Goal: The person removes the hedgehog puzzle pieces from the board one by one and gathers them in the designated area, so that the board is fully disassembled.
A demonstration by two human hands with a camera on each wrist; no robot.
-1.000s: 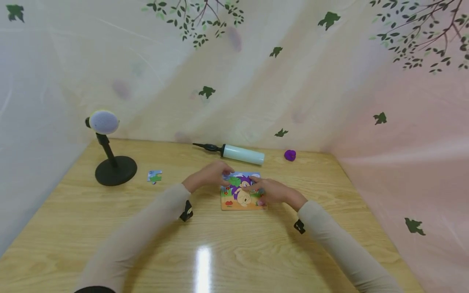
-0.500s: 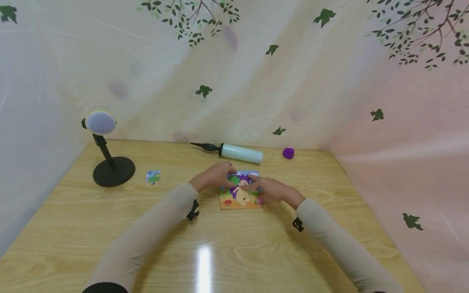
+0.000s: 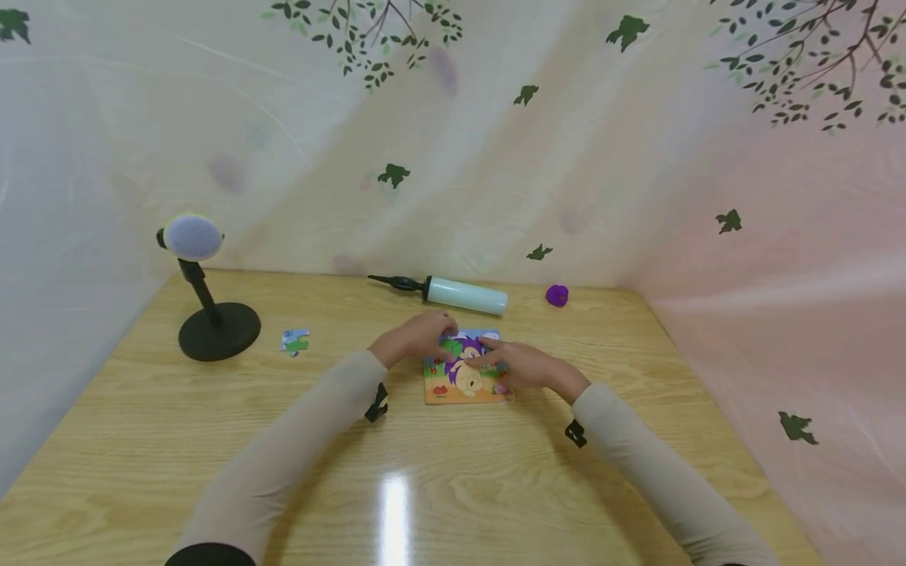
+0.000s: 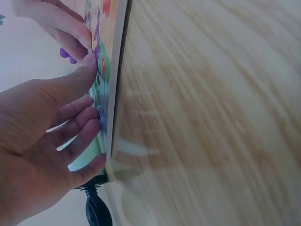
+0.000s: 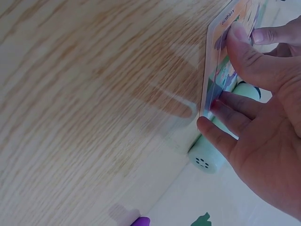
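A jigsaw puzzle (image 3: 467, 387) in a flat frame lies on the table, showing a purple-haired cartoon character. My left hand (image 3: 416, 336) reaches over its upper left part; in the left wrist view the thumb and fingertips (image 4: 95, 113) rest on the picture. From the other side my right hand (image 3: 529, 366) lies over the right part. Its fingers are spread, with the thumb and fingertips (image 5: 214, 106) at the puzzle's surface and edge. Parts of the picture are hidden under both hands. A small joined bit of blue and green puzzle pieces (image 3: 295, 340) lies apart, to the left.
Behind the puzzle lies a pale blue hand pump (image 3: 467, 296) with a black nozzle. A small purple object (image 3: 557, 295) sits at the back right. At the far left stands a black round-based stand (image 3: 219, 332) with a pale round head. A printed curtain hangs behind the table (image 3: 495, 487).
The left hand has moved slightly right over the puzzle, then stays nearly still. The right hand keeps its place on the puzzle. The head view has shifted a little.
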